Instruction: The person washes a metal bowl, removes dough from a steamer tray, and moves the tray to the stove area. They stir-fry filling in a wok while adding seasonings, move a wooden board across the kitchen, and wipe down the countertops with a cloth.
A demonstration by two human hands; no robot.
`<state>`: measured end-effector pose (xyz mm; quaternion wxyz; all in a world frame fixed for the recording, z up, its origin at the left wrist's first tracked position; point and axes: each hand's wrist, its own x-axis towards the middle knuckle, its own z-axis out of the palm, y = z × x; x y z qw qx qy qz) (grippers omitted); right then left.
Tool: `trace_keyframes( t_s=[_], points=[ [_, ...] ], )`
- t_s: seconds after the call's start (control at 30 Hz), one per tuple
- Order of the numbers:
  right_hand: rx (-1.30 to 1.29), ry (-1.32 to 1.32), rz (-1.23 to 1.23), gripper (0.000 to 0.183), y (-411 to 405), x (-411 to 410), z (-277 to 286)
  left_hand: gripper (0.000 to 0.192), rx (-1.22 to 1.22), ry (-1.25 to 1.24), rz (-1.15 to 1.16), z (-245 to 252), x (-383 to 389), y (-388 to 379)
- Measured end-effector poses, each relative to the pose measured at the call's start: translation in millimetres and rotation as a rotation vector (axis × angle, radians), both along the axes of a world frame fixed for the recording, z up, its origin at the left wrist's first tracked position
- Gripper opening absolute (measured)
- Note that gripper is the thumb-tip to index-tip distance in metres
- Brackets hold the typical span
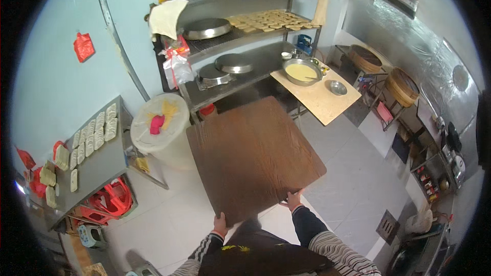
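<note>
A square brown wooden tabletop (pixel 257 157) with rounded corners fills the middle of the view, and what supports it is hidden. My left hand (pixel 220 225) grips its near left corner, thumb on top. Farther right along the near edge, my right hand (pixel 294 199) holds the board too, thumb above and the fingers mostly hidden. Beyond the board's far right side stands a light wooden table (pixel 326 105) with a metal basin of pale yellow liquid (pixel 303 73) and a small metal bowl (pixel 338 87).
A lidded white bin (pixel 178 138) stands close to the board's left side. Behind is a metal shelf rack (pixel 238 40) with flat dough pieces (pixel 272 20) and round pans. Filled trays (pixel 90 142) lie on a metal table at left. Bamboo steamers (pixel 402 86) stand at right.
</note>
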<state>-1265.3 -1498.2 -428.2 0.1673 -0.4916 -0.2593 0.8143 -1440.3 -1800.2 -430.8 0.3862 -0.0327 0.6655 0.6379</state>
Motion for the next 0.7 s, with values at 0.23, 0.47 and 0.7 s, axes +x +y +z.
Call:
trace_keyframes(
  t_s=[0.23, 0.47, 0.7],
  points=[
    [-0.126, 0.079, -0.011, 0.099, 141, -47, -2, 0.058, -0.218, 0.265, -0.383, 7, -60, 122],
    [0.071, 0.001, 0.102, 0.067, 256, -110, 14, 0.098, -0.571, 0.733, -0.924, 24, -96, 223],
    [0.149, -0.125, 0.083, 0.081, 362, -142, 27, 0.056, -0.177, -0.508, 0.027, 64, -100, 346]
  ],
)
